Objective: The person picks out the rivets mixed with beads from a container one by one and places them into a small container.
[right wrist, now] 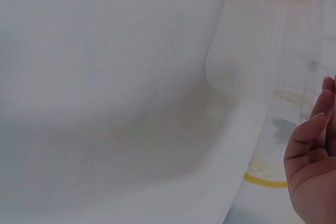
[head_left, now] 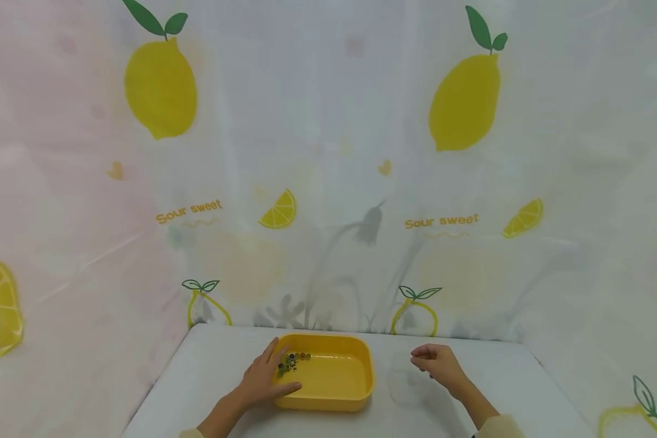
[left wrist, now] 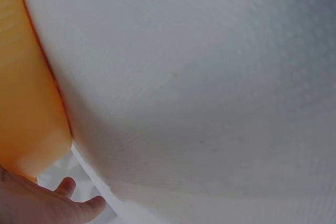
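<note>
In the head view a yellow plastic basin (head_left: 328, 403) stands on the white table, with several small glass marbles (head_left: 292, 360) gathered in its left end. My left hand (head_left: 260, 377) lies over the basin's left rim, fingers spread and fairly straight. To the right of the basin is a clear plastic box (head_left: 402, 392), faint against the white surface. Above it hovers my right hand (head_left: 438, 364), thumb and fingertips close together. Whether something small sits between those fingertips is hidden. The right wrist view shows the box wall (right wrist: 252, 51) beside the bent fingers.
A white table (head_left: 504, 377) carries the basin and the box. Behind it and on both sides hangs a pale curtain (head_left: 328, 121) printed with lemons.
</note>
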A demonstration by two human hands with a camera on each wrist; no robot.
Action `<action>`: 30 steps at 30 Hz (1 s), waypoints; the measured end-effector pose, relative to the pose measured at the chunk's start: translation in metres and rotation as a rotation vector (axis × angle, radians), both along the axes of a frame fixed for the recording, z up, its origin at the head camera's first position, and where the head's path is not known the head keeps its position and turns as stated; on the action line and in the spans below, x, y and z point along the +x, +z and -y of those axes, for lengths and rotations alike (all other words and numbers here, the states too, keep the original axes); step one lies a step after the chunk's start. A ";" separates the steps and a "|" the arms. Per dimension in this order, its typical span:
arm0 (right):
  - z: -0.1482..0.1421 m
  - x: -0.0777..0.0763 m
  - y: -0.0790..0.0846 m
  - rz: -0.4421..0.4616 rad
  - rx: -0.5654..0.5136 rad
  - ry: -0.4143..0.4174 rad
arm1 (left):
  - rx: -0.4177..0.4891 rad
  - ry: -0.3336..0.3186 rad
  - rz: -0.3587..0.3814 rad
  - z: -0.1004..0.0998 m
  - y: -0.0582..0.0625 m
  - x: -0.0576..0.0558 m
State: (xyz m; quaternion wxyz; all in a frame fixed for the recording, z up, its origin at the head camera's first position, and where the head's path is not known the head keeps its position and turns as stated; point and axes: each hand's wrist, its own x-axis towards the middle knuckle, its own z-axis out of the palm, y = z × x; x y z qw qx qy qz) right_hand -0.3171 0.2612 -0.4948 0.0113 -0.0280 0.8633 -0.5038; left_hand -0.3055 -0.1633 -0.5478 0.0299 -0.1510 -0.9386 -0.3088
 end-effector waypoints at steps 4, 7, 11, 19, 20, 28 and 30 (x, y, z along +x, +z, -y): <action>0.002 -0.005 0.003 -0.025 -0.003 -0.003 | 0.011 -0.011 -0.032 0.002 0.006 -0.001; 0.003 -0.005 0.004 -0.014 0.007 -0.006 | 0.026 -0.019 -0.027 0.002 0.007 -0.001; 0.003 -0.003 0.001 -0.006 0.023 -0.005 | 0.024 -0.016 -0.006 0.002 0.004 0.001; 0.002 0.001 -0.004 -0.022 0.022 0.012 | 0.042 -0.016 -0.025 0.002 -0.002 0.004; 0.002 0.002 -0.004 -0.019 0.024 0.014 | 0.039 -0.016 -0.021 0.002 -0.001 0.005; 0.001 -0.001 -0.006 -0.034 0.018 0.035 | 0.023 -0.027 0.000 0.002 0.002 0.006; 0.001 -0.002 -0.005 -0.048 0.019 0.046 | 0.025 -0.024 -0.009 0.003 0.003 0.004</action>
